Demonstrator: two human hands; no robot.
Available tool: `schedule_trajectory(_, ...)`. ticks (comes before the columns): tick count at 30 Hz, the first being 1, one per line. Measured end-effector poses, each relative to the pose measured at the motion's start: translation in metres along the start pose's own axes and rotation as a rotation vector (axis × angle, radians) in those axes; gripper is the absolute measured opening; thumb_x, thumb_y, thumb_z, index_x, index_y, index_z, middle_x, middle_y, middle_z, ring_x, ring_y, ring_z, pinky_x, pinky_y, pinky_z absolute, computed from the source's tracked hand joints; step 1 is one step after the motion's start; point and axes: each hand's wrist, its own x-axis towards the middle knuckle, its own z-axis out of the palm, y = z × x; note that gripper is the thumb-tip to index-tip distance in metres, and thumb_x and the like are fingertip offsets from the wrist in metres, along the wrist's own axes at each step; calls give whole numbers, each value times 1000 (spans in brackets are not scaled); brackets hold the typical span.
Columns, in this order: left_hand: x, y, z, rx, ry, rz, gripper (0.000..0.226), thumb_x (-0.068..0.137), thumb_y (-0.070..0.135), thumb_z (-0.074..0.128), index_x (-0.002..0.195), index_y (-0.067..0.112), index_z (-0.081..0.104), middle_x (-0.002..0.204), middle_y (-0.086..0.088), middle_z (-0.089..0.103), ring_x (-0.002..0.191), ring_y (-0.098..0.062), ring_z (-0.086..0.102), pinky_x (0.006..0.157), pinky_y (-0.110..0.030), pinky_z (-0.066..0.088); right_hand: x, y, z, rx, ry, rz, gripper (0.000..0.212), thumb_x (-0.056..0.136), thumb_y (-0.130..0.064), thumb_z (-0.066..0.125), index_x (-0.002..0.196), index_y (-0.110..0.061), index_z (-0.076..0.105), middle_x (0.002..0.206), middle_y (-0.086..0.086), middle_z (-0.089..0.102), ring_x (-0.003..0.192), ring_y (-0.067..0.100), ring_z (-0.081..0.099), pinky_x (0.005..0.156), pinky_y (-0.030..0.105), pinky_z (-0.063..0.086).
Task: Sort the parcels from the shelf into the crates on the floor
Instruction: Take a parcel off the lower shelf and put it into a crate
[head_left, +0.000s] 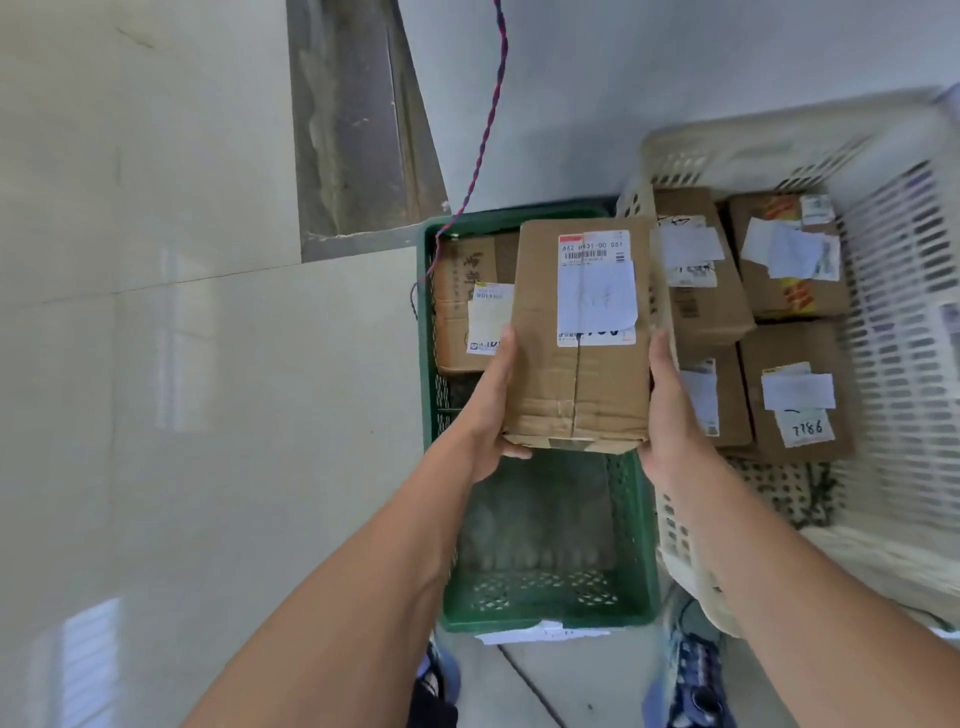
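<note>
I hold a brown cardboard parcel (576, 379) with white shipping labels above the green crate (550, 613). My left hand (491, 410) grips its left side, thumb on top and fingers curled under the near corner. My right hand (670, 410) presses flat against its right side. Deep in the green crate, at its far end, lies one labelled brown parcel (465, 306). The white crate (893, 291) to the right holds several brown parcels, one marked 7786 (797, 395).
Both crates stand side by side on a pale tiled floor against a white wall. A red and blue twisted cord (485, 130) hangs down to the green crate's far left corner. My shoes (688, 670) show at the bottom edge.
</note>
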Motion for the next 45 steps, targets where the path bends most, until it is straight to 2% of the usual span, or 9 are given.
schedule_trajectory(4,52,0,-13,-29,13,-15,80,88,95,38,149,45,52,137,3,71,128,-32,67,110,-72,47,47,11,9,-45,-6,19,79,87,-90,44,145,-41,61,144,-3,68,136,23,61,121,54,41)
schedule_trajectory(8,84,3,-11,-31,9,17,66,91,92,40,142,52,51,135,8,71,125,-31,69,109,-71,49,79,7,10,-83,19,42,89,83,-92,48,157,-42,47,165,-4,46,154,25,39,128,59,24)
schedule_trajectory(16,108,1,-2,-74,27,69,77,92,91,38,153,47,51,138,5,75,123,-28,73,108,-62,53,102,-8,6,-111,8,12,74,85,-90,50,143,-45,61,149,-8,63,142,21,53,127,55,27)
schedule_trajectory(22,102,22,-10,-80,97,115,75,91,91,43,150,46,53,135,7,74,121,-27,73,105,-57,55,103,-16,20,-65,4,26,108,67,-96,55,159,-40,45,167,-4,43,155,23,37,130,58,21)
schedule_trajectory(27,74,6,-28,-79,89,141,78,94,91,31,152,45,55,137,10,75,129,-23,70,102,-51,53,84,-4,34,-72,-116,35,76,88,-88,48,151,-46,54,156,-8,57,147,19,47,128,55,25)
schedule_trajectory(31,39,-56,-39,-182,37,162,72,105,77,25,157,36,54,150,6,67,139,-18,65,111,-41,56,41,47,20,-84,-116,92,79,83,-91,45,155,-58,39,169,-16,37,158,15,29,128,55,9)
schedule_trajectory(39,-22,-194,-48,-217,116,5,77,95,87,38,153,40,58,149,8,68,139,-17,64,120,-51,47,-42,173,-16,-64,-197,106,90,73,-98,54,149,-49,54,149,-15,63,144,12,54,125,53,34)
schedule_trajectory(43,-22,-207,-51,-222,242,-117,81,84,88,50,144,36,65,138,5,75,127,-19,72,112,-46,55,-39,209,-10,-53,-160,208,76,85,-86,50,148,-46,56,147,-12,65,141,14,57,123,53,38)
schedule_trajectory(45,-8,-206,-54,-162,306,-126,65,94,81,51,128,30,73,124,6,81,115,-15,77,93,-35,64,-27,222,-7,-44,-133,265,72,88,-84,47,147,-44,58,146,-9,66,140,17,58,123,54,39)
